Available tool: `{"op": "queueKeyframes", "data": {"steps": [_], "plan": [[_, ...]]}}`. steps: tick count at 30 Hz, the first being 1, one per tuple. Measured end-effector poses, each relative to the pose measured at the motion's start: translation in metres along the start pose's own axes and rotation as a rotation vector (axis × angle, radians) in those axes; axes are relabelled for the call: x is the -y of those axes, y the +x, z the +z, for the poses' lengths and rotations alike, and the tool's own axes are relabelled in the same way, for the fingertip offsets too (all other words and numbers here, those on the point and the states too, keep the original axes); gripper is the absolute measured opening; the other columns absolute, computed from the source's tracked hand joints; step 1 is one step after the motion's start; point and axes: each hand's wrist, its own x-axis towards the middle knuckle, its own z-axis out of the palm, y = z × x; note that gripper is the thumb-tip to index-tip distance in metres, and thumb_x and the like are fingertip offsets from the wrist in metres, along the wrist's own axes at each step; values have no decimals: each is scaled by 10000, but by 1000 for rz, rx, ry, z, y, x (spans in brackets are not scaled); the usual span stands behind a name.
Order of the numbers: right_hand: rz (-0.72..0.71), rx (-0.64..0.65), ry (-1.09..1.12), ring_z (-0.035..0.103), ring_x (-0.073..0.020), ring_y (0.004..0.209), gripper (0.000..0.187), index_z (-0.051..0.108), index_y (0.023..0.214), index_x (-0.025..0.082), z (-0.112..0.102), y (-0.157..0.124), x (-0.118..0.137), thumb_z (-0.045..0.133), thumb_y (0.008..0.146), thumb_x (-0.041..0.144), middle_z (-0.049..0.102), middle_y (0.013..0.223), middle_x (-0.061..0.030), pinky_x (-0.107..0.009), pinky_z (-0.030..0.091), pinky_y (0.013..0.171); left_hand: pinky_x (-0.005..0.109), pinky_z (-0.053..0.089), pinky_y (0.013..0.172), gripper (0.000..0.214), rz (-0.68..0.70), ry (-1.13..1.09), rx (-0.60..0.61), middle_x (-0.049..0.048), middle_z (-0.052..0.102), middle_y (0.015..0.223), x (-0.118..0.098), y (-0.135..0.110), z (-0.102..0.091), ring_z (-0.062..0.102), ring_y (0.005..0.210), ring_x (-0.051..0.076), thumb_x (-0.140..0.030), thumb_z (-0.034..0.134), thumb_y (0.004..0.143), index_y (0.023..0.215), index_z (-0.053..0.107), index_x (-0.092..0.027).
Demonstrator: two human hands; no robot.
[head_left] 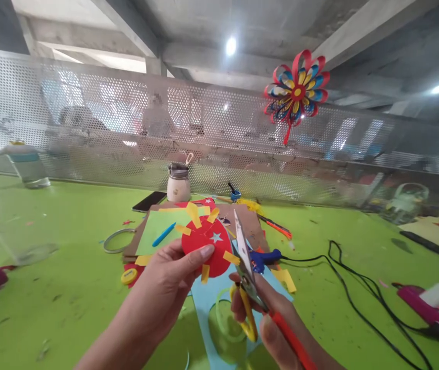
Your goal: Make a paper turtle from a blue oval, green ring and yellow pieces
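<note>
1. A smooth green table (50, 231) lay strewn with paper scraps under a concrete ceiling.
2. A perforated metal screen (88, 113) ran along its far edge, carrying a looped paper flower (297, 92).
3. A lidded jar (178, 186) stood near the screen; its contents could not be told.
4. The left hand (165, 281) pinched a red paper disc (207, 246) with yellow strips, above the table's middle.
5. The right hand (281, 307) gripped scissors (242, 246), blades up, just beside the disc.

bare green table (50, 288) left, paper pile (157, 228) ahead, scissors (242, 252) upright at centre, black cable (361, 282) across right
</note>
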Motion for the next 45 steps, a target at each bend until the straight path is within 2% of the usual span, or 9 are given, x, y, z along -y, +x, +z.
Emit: {"op": "queueKeyframes", "data": {"steps": [3,8,10,17,28,36,45], "plan": [[22,3,-32,515,-184,690,770,589,1180,188,-3,2,-3,452,758,818,552,808,-48,-329,432,642,172,473,548,293,-7,6,12,-6,669,535,1,3,-1,569,514,76,-138,741,765,487,649,-149],[46,37,-56,477,-160,647,769,597,1164,185,-8,1,-5,471,747,819,547,789,-40,-301,388,597,143,454,535,188,-70,-19,6,-25,650,529,4,7,-2,547,502,55,-137,758,754,576,698,-146],[45,40,-59,469,-161,642,753,596,1172,187,-9,1,-5,473,759,805,540,785,-41,-301,374,585,147,457,543,218,-84,-33,18,-35,628,509,5,8,-3,548,504,56,-140,755,759,554,684,-150],[51,20,-79,472,-166,619,746,606,1158,180,-8,-1,-6,455,771,800,544,754,-44,-311,377,574,118,397,477,190,-62,-68,7,-34,646,522,8,7,0,520,475,36,-125,758,755,575,710,-154],[66,30,-61,464,-158,607,743,605,1144,183,-8,-3,-10,448,770,806,540,743,-41,-300,382,555,147,447,533,82,-57,-41,-21,29,750,671,12,4,0,610,558,78,-150,764,751,671,751,-140],[84,18,-53,475,-154,592,715,615,1133,185,-7,-4,-4,465,781,789,550,735,-39,-296,397,551,176,484,577,88,-53,-4,-30,31,752,687,12,5,-1,638,593,107,-204,778,742,680,746,-151],[97,-1,-56,489,-154,591,760,616,1119,164,-5,-3,-9,456,759,815,565,712,-43,-287,390,533,202,532,665,59,-53,-15,-37,56,771,744,14,5,-1,684,680,145,-208,786,729,741,768,-152]]}}
